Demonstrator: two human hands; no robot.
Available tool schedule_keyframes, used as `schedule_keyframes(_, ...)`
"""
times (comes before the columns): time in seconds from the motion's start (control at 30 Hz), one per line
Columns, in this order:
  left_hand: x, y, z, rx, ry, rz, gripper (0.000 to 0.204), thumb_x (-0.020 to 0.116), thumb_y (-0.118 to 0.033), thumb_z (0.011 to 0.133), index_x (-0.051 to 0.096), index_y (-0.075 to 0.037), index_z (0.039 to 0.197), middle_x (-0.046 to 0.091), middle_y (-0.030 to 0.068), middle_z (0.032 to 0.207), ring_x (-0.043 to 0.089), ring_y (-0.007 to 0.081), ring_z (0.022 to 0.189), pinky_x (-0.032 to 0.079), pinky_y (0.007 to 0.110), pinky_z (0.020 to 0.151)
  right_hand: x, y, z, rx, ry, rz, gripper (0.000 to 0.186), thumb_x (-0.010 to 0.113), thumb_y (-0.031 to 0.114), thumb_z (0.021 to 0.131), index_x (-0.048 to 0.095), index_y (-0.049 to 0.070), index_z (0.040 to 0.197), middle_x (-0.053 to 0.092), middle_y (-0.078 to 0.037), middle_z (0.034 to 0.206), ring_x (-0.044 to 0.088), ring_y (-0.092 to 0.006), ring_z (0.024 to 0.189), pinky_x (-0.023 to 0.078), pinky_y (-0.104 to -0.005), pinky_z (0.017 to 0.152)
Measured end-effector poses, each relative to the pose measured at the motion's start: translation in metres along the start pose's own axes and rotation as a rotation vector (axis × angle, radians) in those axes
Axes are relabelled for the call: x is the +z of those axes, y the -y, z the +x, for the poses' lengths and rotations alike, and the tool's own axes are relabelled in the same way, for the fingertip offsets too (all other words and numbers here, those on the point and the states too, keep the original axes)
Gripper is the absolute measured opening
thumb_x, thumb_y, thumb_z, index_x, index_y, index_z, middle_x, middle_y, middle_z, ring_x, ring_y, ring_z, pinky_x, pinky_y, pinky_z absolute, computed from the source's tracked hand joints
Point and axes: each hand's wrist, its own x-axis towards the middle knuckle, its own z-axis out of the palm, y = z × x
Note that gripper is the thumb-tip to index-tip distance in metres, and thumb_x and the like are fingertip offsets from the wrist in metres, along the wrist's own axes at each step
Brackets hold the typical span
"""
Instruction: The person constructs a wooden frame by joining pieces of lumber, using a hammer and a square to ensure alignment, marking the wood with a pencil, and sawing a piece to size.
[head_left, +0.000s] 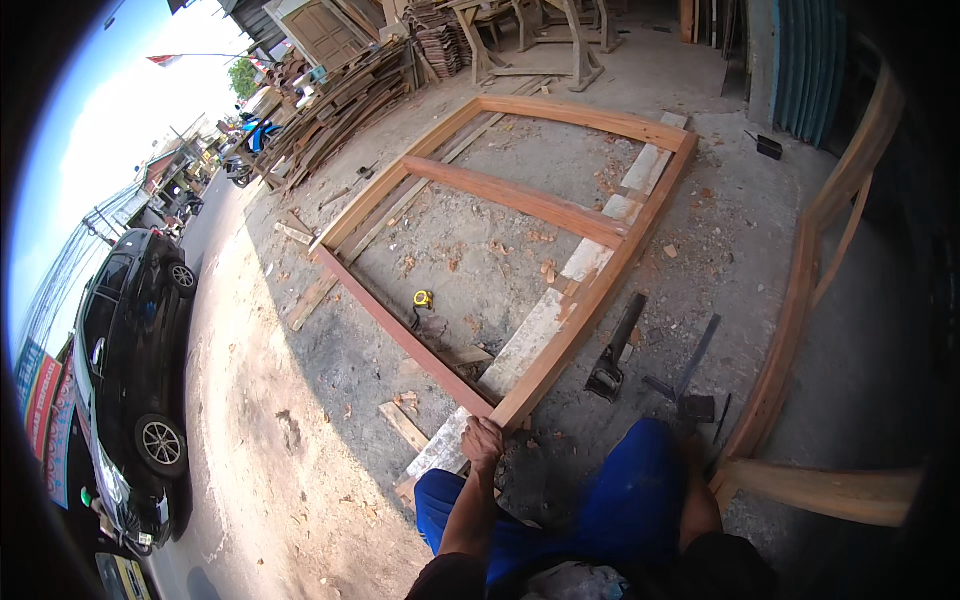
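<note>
My left hand [483, 440] is closed on the near corner of a rectangular wooden frame [652, 220] with a crossbar, which lies on whitish boards [526, 334]. My right hand [690, 448] is blurred and partly behind my blue-trousered knee, beside a dark block [696, 408]; its fingers are unclear. A yellow tape measure [423, 298] lies inside the frame. To the frame's right are a long black tool [613, 365] and a metal square [697, 356].
Another wooden frame [800, 300] stands along the right. Stacked planks [340, 120], trestles [540, 70] and a corrugated sheet [805, 80] are behind. A small black object [765, 145] lies back right. A black car [130, 390] stands on the road at left.
</note>
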Motion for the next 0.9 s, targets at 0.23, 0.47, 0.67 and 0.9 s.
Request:
schedule_keyframes(0.23, -0.012, -0.011, 0.013, 0.177, -0.304, 0.238, 0.053, 0.056, -0.042, 0.092, 0.053, 0.001, 0.123, 0.046, 0.0294, 0.140, 0.040, 0.0479, 0.132, 0.025, 0.063, 0.110, 0.011, -0.010, 0.005, -0.008, 0.010, 0.072, 0.069, 0.068, 0.030, 0.087, 0.043, 0.006, 0.147, 0.056, -0.018, 0.128, 0.059, -0.0330, 0.113, 0.049, -0.0442, 0.092)
schedule_keyframes(0.47, -0.018, -0.160, 0.073, 0.501, 0.326, 0.079, 0.064, 0.068, -0.045, 0.083, 0.048, -0.001, 0.126, 0.048, 0.0274, 0.136, 0.042, 0.0429, 0.131, 0.031, 0.054, 0.108, 0.019, -0.015, 0.017, -0.013, 0.033, 0.163, 0.063, 0.066, 0.023, 0.089, 0.042, 0.006, 0.146, 0.057, -0.017, 0.123, 0.061, -0.0324, 0.107, 0.051, -0.0437, 0.086)
schedule_keyframes(0.67, 0.059, -0.210, 0.103, 0.349, 0.579, 0.081, 0.063, 0.072, -0.045, 0.081, 0.050, -0.003, 0.123, 0.062, 0.0223, 0.117, 0.058, 0.0393, 0.114, 0.045, 0.052, 0.097, 0.039, -0.008, 0.025, 0.016, 0.055, 0.287, 0.059, 0.064, 0.018, 0.091, 0.042, 0.006, 0.145, 0.059, -0.017, 0.118, 0.063, -0.0318, 0.102, 0.053, -0.0433, 0.081)
schedule_keyframes(0.9, 0.055, -0.210, 0.107, 0.394, 0.602, 0.036, 0.064, 0.070, -0.044, 0.084, 0.052, -0.004, 0.129, 0.067, 0.0262, 0.110, 0.065, 0.0455, 0.105, 0.050, 0.053, 0.093, 0.038, -0.002, 0.009, 0.108, 0.100, 0.455, 0.055, 0.061, 0.011, 0.093, 0.042, 0.007, 0.144, 0.061, -0.016, 0.112, 0.065, -0.0311, 0.096, 0.056, -0.0429, 0.075)
